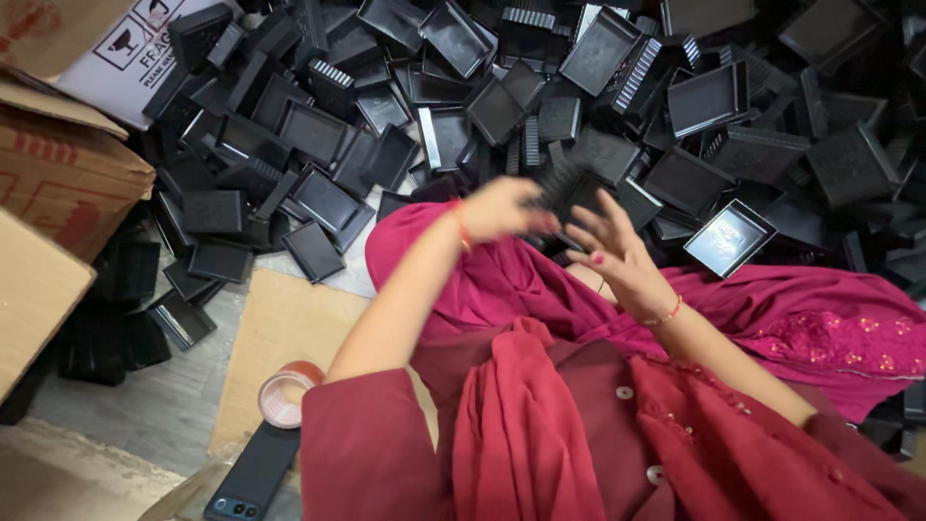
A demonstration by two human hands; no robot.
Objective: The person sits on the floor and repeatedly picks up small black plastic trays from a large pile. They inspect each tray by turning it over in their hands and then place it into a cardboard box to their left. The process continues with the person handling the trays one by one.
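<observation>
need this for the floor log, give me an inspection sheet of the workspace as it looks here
surface: grey floor with a flat sheet of cardboard on it.
job's things: left hand grips a black ribbed plastic part; motion blur hides details.
clutter: big heap of black plastic trays spread across the floor.
hands: left hand closed on the ribbed part; right hand open beside it, fingers spread, holding nothing.
cables: nothing seen.
surroundings: cardboard boxes at left, a roll of tape and a dark phone near the person's knee, red clothing across the lap.
</observation>
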